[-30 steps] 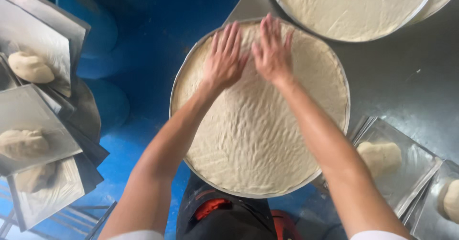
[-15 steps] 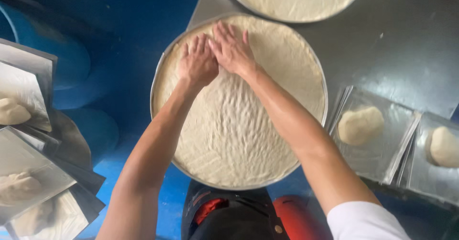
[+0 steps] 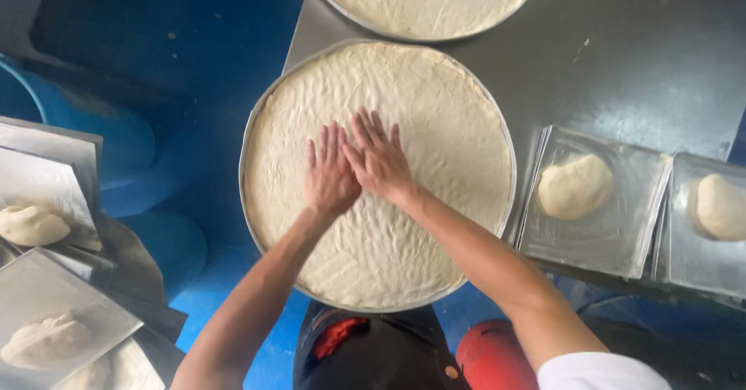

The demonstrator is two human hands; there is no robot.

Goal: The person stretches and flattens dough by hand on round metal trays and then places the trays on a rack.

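While both hands press flat, the dough (image 3: pixel 435 126) already fills its round pan (image 3: pixel 247 137). Left hand (image 3: pixel 330 176) and right hand (image 3: pixel 378 159) grasp nothing, fingers spread. Dough balls (image 3: pixel 573 186) wait unflattened on the counter (image 3: pixel 653 56).

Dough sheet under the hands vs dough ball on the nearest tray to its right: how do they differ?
The dough sheet is pressed flat and fills its round pan; the dough ball is a small unflattened lump on a square tray. The left hand and right hand press the dough sheet; nothing touches the dough ball. Both are pale raw dough on metal.
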